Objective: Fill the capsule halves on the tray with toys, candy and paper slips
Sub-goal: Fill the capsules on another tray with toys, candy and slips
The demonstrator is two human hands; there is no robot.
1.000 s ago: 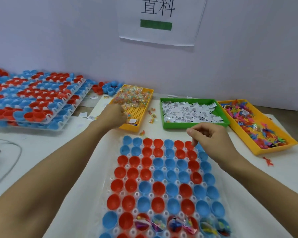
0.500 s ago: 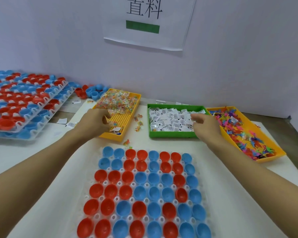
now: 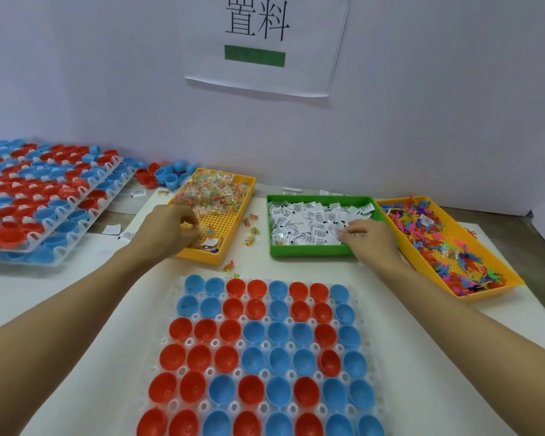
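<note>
Left hand (image 3: 167, 229) curled, grip unclear, in yellow plastic bin of wrapped candy (image 3: 233, 184); right hand (image 3: 370, 239) fingers (image 3: 348, 230) spread over green plastic bin of white paper slips (image 3: 309, 250).

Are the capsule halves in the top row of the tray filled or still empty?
Empty. In the top row of capsule halves, each of the blue and red cups shows only its bare inside.

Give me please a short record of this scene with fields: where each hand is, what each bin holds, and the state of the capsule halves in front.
left hand: in the yellow bin, fingers curled on candy packets
right hand: in the green bin, fingertips on paper slips
orange bin: at far right, holds small coloured toys, no hand in it
capsule halves: red and blue, open side up on the front tray, visible ones look empty
side stack: more capsule trays at left
</note>
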